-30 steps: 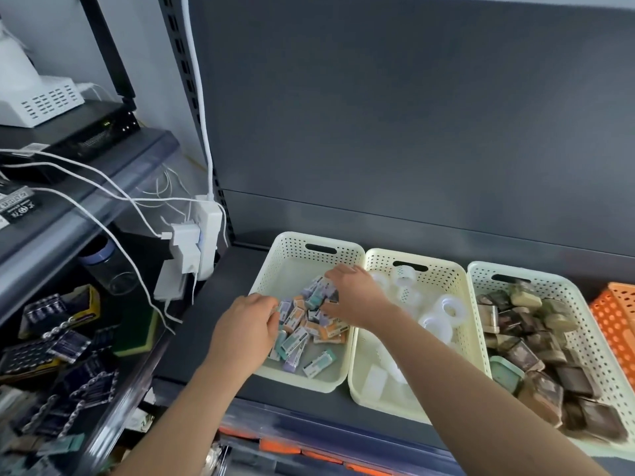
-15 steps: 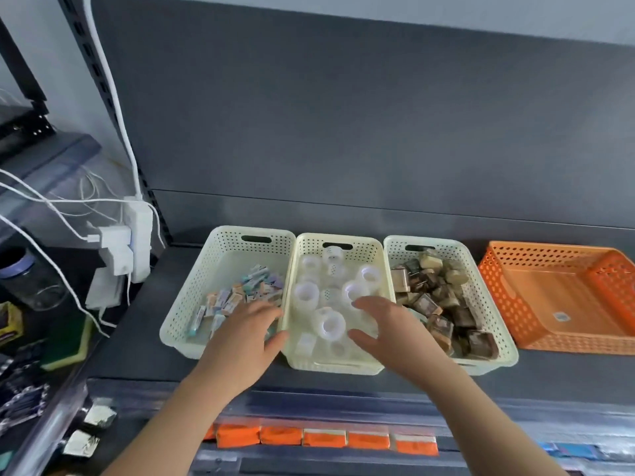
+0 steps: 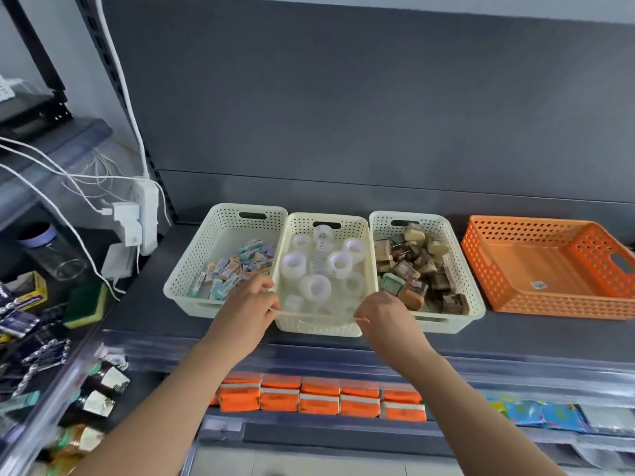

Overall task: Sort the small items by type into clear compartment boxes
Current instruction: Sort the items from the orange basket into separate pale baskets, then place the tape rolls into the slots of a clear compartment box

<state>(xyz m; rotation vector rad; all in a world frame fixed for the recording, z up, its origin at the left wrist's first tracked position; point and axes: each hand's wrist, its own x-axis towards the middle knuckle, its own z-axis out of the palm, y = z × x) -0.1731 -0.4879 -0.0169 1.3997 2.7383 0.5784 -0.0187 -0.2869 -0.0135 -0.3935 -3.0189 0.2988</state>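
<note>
Left hand (image 3: 252, 304) grasps near-left rim corner of middle cream basket (image 3: 323, 218); right hand (image 3: 381, 314) grasps near-right corner, fingers curled over edge. Clear tape rolls (image 3: 314, 286) inside. Basket on shelf (image 3: 515, 334), touching left basket (image 3: 223, 231) of small colourful packets (image 3: 237, 266) and right basket (image 3: 446, 242) of brown wrapped blocks (image 3: 415, 269). Orange basket (image 3: 549, 304) apart, far right.

Even soft light, faint shadows, wide-angle bending at edges, lower-left blurred
</note>
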